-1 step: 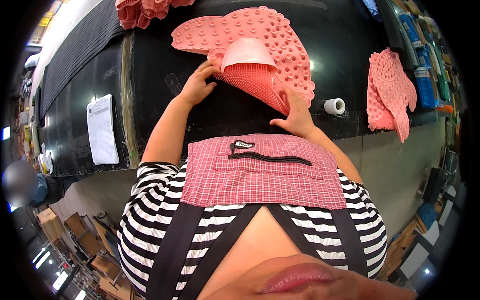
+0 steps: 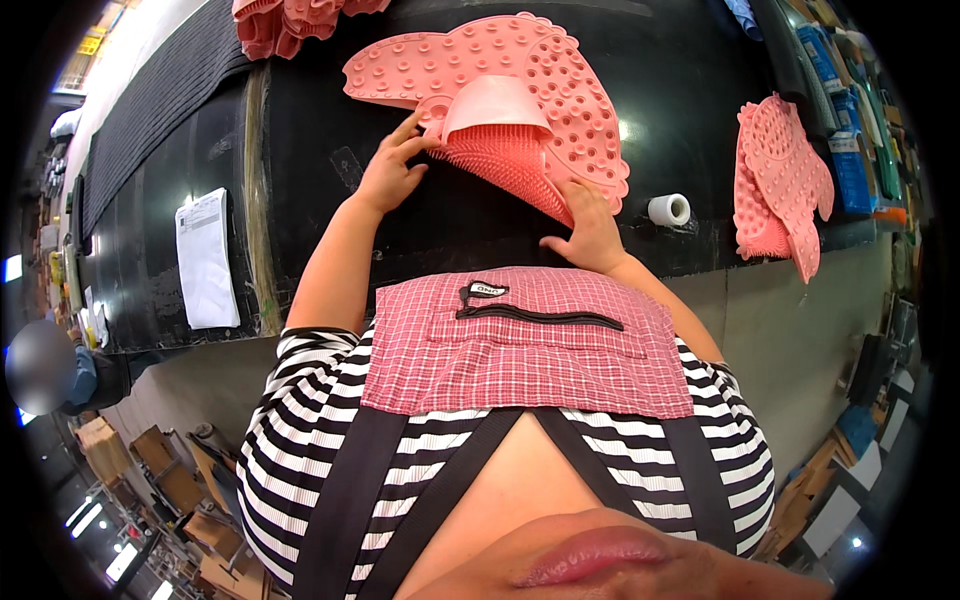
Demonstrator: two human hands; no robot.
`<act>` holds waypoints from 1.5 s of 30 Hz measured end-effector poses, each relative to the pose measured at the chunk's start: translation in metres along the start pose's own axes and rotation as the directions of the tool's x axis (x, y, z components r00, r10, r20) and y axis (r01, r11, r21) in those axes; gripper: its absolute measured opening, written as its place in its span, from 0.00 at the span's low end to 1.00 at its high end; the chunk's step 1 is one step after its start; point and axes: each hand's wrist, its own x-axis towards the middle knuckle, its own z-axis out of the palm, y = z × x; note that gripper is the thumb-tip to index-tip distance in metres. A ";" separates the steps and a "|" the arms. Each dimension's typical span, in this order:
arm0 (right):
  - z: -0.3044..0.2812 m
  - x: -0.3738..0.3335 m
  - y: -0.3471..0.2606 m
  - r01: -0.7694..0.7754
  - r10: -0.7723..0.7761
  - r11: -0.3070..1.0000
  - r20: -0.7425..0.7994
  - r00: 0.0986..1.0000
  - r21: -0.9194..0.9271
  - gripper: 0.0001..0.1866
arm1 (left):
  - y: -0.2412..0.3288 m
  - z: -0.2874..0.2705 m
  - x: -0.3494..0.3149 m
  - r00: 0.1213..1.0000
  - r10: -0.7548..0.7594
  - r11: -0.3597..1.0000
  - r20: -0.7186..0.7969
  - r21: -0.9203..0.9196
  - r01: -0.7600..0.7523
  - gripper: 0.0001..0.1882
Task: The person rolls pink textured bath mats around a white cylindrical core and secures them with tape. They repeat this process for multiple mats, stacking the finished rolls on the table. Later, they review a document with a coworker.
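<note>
A pink rubber mat [image 2: 590, 110] with suction cups lies on the dark table in front of me, partly folded over. Its near flap [image 2: 505, 165] shows dense soft bristles under a smooth curved band [image 2: 497, 106]. My left hand [image 2: 392, 172] is at the mat's left edge, fingers spread and fingertips touching it, thumb apart. At the flap's right corner, the fingers of my right hand [image 2: 590, 228] lie on the pink rubber, with the thumb stretched out to the left. Neither hand is closed round the mat.
A second folded pink mat [image 2: 785, 185] lies at the right, past a white roll [image 2: 669, 210]. More pink mats [image 2: 285, 22] are heaped at the far left. White papers [image 2: 206, 260] lie on the left table section, near a ribbed black mat [image 2: 165, 110]. Another person [image 2: 85, 375] is at far left.
The left index finger has stretched a little farther up along the mat's edge. The right fingers have shifted slightly on the flap. The mat lies almost the same.
</note>
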 end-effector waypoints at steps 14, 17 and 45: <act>-0.012 0.036 -0.043 0.563 -0.478 0.778 0.319 0.818 -0.279 0.18 | 0.150 0.013 -0.102 0.700 0.709 0.514 -0.088 0.744 -0.427 0.19; -0.013 0.039 -0.048 0.543 -0.459 0.796 0.318 0.830 -0.268 0.17 | 0.138 0.047 -0.106 0.913 0.375 0.685 -0.162 0.712 -0.156 0.22; 0.008 0.034 -0.010 0.384 -0.385 0.829 0.085 0.919 -0.406 0.06 | 0.067 -0.007 -0.077 0.956 -0.285 0.956 0.069 -0.047 0.288 0.33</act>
